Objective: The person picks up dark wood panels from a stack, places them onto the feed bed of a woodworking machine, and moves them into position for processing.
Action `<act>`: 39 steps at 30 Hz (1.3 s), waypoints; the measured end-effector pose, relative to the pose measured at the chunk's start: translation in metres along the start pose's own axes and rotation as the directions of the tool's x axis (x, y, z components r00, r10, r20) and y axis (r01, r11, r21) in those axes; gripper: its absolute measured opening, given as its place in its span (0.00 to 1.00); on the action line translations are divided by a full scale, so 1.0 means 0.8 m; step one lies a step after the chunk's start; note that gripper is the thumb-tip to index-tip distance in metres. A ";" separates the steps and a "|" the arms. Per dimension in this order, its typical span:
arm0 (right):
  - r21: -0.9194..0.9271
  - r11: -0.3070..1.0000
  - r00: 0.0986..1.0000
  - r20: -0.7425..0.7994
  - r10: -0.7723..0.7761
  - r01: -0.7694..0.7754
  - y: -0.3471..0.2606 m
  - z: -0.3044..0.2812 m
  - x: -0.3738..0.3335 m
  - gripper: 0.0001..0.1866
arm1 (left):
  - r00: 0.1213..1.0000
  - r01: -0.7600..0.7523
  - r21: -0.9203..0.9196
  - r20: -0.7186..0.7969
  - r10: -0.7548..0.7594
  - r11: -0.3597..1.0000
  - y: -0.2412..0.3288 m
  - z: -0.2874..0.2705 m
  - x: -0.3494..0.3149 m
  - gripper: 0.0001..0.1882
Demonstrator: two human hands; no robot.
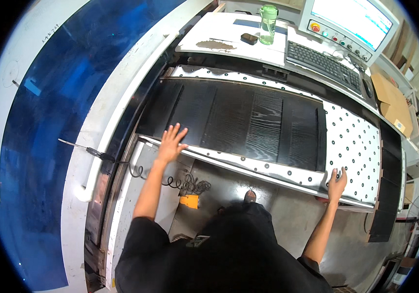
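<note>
A long black panel (231, 119) with wood grain and raised strips lies flat on a white table (353, 146) dotted with black round spots. My left hand (171, 144) rests on the panel's near edge toward its left end, fingers spread. Just off the panel's near right corner, my right hand (336, 184) is on the dotted surface, its fingers apart and nothing visible held in them. Whether its fingertips touch the panel's corner, I cannot tell.
At left stands a large machine with a blue cover (87, 73). A probe on a coiled cable (97, 154) hangs near my left arm. Beyond the table are a green bottle (268, 24), a keyboard (323, 65) and a monitor (351, 24). Black slats (390, 185) extend at right.
</note>
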State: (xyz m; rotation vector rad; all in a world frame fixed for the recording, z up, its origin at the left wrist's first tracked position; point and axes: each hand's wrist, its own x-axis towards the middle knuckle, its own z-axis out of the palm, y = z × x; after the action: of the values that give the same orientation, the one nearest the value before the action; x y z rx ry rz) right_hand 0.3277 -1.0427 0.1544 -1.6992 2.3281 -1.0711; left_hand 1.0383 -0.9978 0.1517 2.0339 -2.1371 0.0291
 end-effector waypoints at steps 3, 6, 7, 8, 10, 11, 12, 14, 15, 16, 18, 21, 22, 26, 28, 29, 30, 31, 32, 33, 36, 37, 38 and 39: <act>0.044 0.997 0.934 0.347 -0.082 0.071 -0.012 0.029 0.006 0.35 | 0.990 0.129 -0.037 0.056 -0.127 0.991 -0.048 -0.011 0.027 0.39; 0.067 0.955 0.807 0.519 -0.280 0.288 -0.051 0.041 -0.010 0.43 | 0.907 0.419 -0.134 0.022 -0.421 0.898 -0.022 -0.018 0.055 0.42; 0.145 0.939 0.795 0.502 -0.342 0.312 -0.073 0.048 -0.015 0.45 | 0.855 0.465 -0.203 -0.146 -0.497 0.861 -0.027 -0.003 0.040 0.45; 0.218 0.919 0.783 0.482 -0.394 0.328 -0.094 0.051 -0.021 0.47 | 0.741 0.610 -0.271 -0.139 -0.657 0.745 -0.024 0.016 0.029 0.49; 0.166 0.907 0.741 0.530 -0.413 0.387 -0.116 0.049 -0.022 0.48 | 0.636 0.712 -0.389 0.007 -0.771 0.584 -0.018 0.048 -0.001 0.54; 0.158 0.906 0.737 0.535 -0.413 0.392 -0.108 0.051 -0.019 0.48 | 0.685 0.681 -0.424 0.080 -0.724 0.597 0.021 0.050 0.020 0.56; 0.152 0.903 0.735 0.535 -0.418 0.403 -0.101 0.051 -0.014 0.47 | 0.728 0.647 -0.464 0.143 -0.670 0.605 0.066 0.041 0.043 0.59; 0.194 0.890 0.716 0.534 -0.449 0.414 -0.103 0.056 -0.012 0.42 | 0.724 0.659 -0.422 0.130 -0.677 0.623 0.092 0.038 0.055 0.65; 0.200 0.885 0.710 0.535 -0.458 0.421 -0.110 0.059 -0.007 0.42 | 0.712 0.676 -0.384 0.123 -0.691 0.629 0.098 0.036 0.062 0.66; 0.213 0.878 0.702 0.534 -0.472 0.429 -0.119 0.062 -0.001 0.41 | 0.698 0.695 -0.342 0.109 -0.708 0.633 0.096 0.034 0.068 0.68; 0.200 0.880 0.693 0.551 -0.464 0.431 -0.128 0.077 -0.001 0.41 | 0.702 0.703 -0.279 0.124 -0.701 0.655 0.077 0.025 0.081 0.69; 0.209 0.870 0.694 0.534 -0.483 0.446 -0.152 0.096 0.009 0.40 | 0.735 0.667 -0.298 0.109 -0.670 0.683 0.041 0.032 0.103 0.71; 0.209 0.866 0.708 0.505 -0.494 0.455 -0.158 0.103 0.013 0.39 | 0.742 0.650 -0.342 0.089 -0.665 0.679 0.038 0.039 0.118 0.72; 0.220 0.870 0.719 0.494 -0.489 0.440 -0.185 0.137 0.028 0.38 | 0.706 0.694 -0.310 0.111 -0.700 0.650 0.014 0.039 0.148 0.72; 0.217 0.875 0.727 0.488 -0.482 0.434 -0.199 0.149 0.033 0.38 | 0.710 0.680 -0.321 0.067 -0.701 0.659 0.005 0.042 0.159 0.72; 0.222 0.881 0.739 0.480 -0.472 0.419 -0.205 0.154 0.036 0.38 | 0.701 0.688 -0.321 0.061 -0.711 0.651 0.001 0.044 0.163 0.72; 0.227 0.886 0.750 0.472 -0.463 0.404 -0.209 0.158 0.039 0.38 | 0.701 0.688 -0.322 0.063 -0.711 0.650 -0.002 0.045 0.166 0.72; 0.232 0.885 0.740 0.485 -0.466 0.405 -0.211 0.160 0.039 0.38 | 0.706 0.681 -0.325 0.051 -0.707 0.656 -0.008 0.047 0.163 0.72; 0.234 0.887 0.738 0.493 -0.461 0.398 -0.214 0.162 0.039 0.38 | 0.710 0.674 -0.328 0.040 -0.703 0.662 -0.013 0.049 0.161 0.72; 0.226 0.884 0.746 0.474 -0.468 0.410 -0.218 0.165 0.038 0.38 | 0.717 0.663 -0.327 0.020 -0.697 0.673 -0.019 0.050 0.160 0.72; 0.201 0.886 0.748 0.477 -0.462 0.419 -0.226 0.169 0.035 0.39 | 0.716 0.674 -0.291 0.027 -0.698 0.679 -0.027 0.048 0.161 0.71; 0.201 0.886 0.746 0.480 -0.461 0.418 -0.229 0.171 0.035 0.39 | 0.719 0.665 -0.295 0.006 -0.694 0.686 -0.031 0.047 0.161 0.71; 0.196 0.887 0.747 0.481 -0.459 0.418 -0.230 0.173 0.034 0.39 | 0.721 0.664 -0.297 0.010 -0.693 0.686 -0.034 0.046 0.162 0.71; 0.205 0.882 0.744 0.477 -0.469 0.425 -0.230 0.176 0.032 0.39 | 0.719 0.665 -0.299 0.009 -0.695 0.685 -0.036 0.046 0.163 0.71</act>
State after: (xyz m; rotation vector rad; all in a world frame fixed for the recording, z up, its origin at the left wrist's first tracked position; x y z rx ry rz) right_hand 0.5285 -1.1612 0.1605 -2.2355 1.5617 -0.6165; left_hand 1.0572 -1.1334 0.1315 2.4317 -1.1097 -0.2550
